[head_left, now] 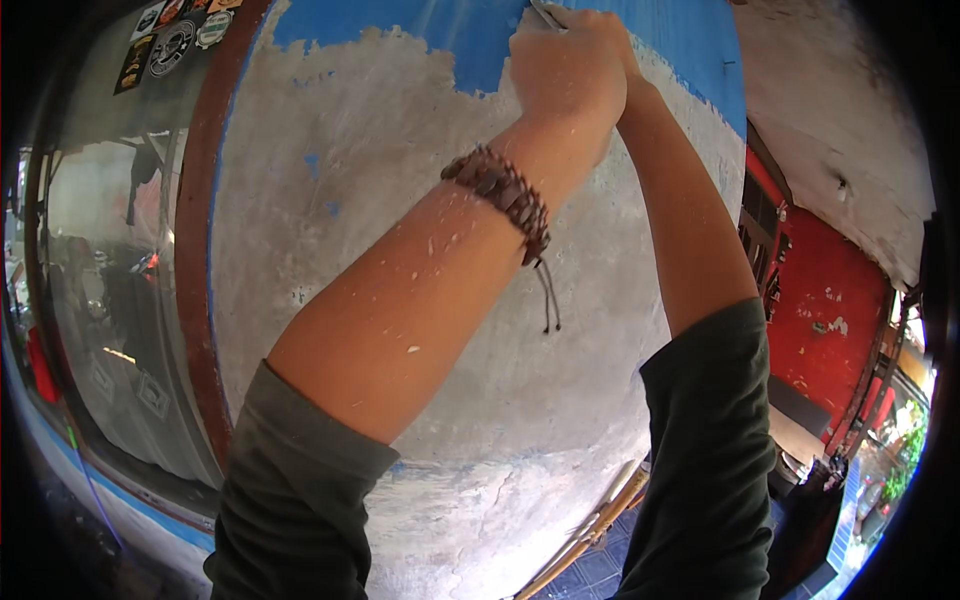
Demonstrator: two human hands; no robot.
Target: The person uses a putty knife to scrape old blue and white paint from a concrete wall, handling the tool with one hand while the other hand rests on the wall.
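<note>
Hands raised together against our scraped wall (400,150), left hand (565,70) fisted around a metal scraper (547,14), right hand hidden behind it, grip unclear, blue paint (460,40) above.

Floor (590,572) paved in dark blue tiles, seen bottom right below wall (400,250). Bamboo poles (600,520) rested on tiles, leaned at wall foot.

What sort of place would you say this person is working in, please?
Probably the outside of a street-side shop building: a weathered wall with blue paint scraped away, a shop window in a brown frame, and a red wall further along.
</note>
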